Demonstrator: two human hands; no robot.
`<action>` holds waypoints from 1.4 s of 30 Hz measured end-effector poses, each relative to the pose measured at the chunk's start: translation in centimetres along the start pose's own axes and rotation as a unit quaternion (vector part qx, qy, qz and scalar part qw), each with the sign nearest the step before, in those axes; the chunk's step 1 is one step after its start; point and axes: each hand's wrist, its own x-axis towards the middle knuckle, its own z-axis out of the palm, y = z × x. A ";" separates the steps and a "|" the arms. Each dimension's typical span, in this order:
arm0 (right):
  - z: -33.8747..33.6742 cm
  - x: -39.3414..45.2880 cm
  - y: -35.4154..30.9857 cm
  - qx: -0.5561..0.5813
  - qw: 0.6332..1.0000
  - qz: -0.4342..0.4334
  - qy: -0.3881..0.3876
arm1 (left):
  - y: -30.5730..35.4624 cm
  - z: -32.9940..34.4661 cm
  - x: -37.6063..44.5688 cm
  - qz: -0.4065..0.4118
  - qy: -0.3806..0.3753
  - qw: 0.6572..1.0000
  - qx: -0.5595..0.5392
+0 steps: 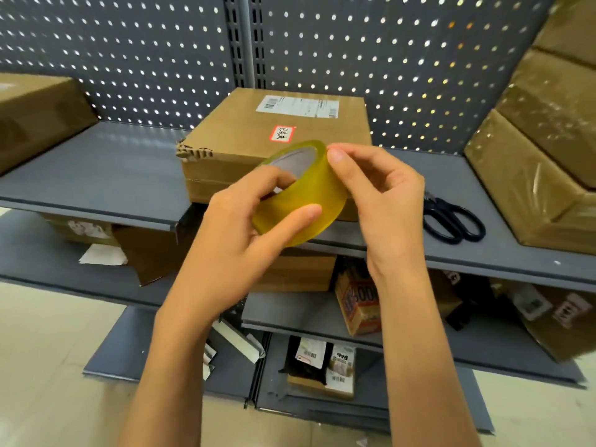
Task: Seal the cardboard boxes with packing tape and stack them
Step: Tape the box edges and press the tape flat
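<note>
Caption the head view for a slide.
Left hand holds yellow tape roll; right hand picks its edge.

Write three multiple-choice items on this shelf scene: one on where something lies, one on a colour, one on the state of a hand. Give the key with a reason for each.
1. Where do the scissors lie?
A. On the floor
B. On the grey shelf, to the right of the hands
C. On top of the labelled box

2. What colour is the tape roll?
A. Translucent yellow
B. Black
C. Red

3. What is the left hand doing?
A. Hanging idle and empty
B. Lying flat on the shelf
C. Holding the tape roll, fingers through its core and thumb on its outside

Key:
1 B: the black handles rest on the shelf, between the labelled box and the boxes on the right.
2 A: the roll shows yellow and see-through.
3 C: its grip closes round the roll, while the right hand pinches at the roll's upper edge.
</note>
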 end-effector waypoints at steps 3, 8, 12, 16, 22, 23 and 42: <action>0.6 -0.2 0.5 -0.031 0.999 -0.010 0.011 | -0.4 -0.3 0.1 -0.004 0.001 1.000 0.010; 1.2 -0.1 1.0 -0.073 0.997 -0.021 0.022 | -1.2 -0.2 0.3 0.000 0.000 0.997 0.073; 2.1 -0.4 1.0 -0.028 0.999 -0.034 0.008 | -1.0 -0.3 0.5 -0.021 0.053 0.997 0.056; 2.2 -0.2 0.7 0.009 0.997 -0.019 -0.069 | -1.0 -0.9 0.2 -0.050 0.076 0.996 0.014; 1.1 0.5 1.2 0.099 0.983 0.051 -0.147 | -1.1 -1.3 -0.2 -0.083 0.044 0.994 -0.057; 1.1 0.5 1.5 0.103 0.985 0.049 -0.126 | -1.1 -1.3 -0.3 -0.088 0.023 0.993 -0.081; -1.5 -0.7 -1.7 -0.155 0.938 -0.279 0.138 | 0.9 3.5 1.0 -0.176 -0.005 0.977 -0.120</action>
